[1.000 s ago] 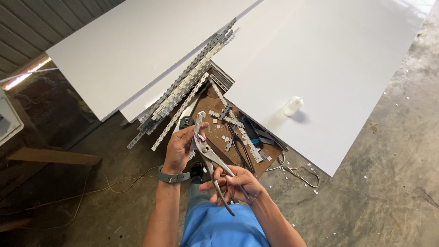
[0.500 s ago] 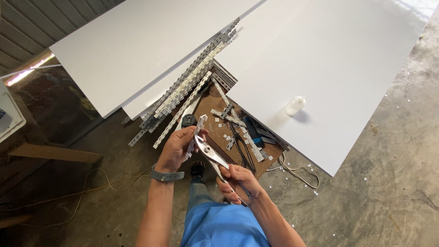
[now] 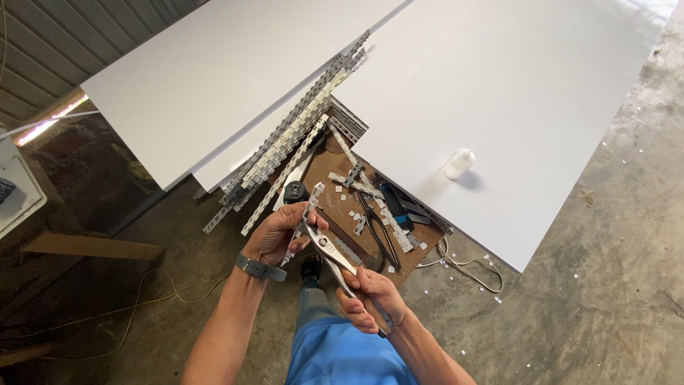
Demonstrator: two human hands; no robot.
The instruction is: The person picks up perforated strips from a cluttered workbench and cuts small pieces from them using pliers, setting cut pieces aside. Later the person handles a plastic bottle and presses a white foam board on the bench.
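Low in the frame's centre, the left hand (image 3: 274,234) grips a notched metal strip (image 3: 303,221). The right hand (image 3: 369,299) squeezes pliers (image 3: 329,251) whose jaws bite that strip, below the white panels (image 3: 527,107).

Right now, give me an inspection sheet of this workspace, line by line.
Surface: brown board on the concrete floor.
Job's things: notched strip in left hand; pliers in right hand, biting the strip.
Clutter: strip bundle, cut-off bits, spare pliers, small white bottle.
Grippers: both hands closed.
Cables: white cord, thin wire.
Surroundings: big white panels, corrugated wall.
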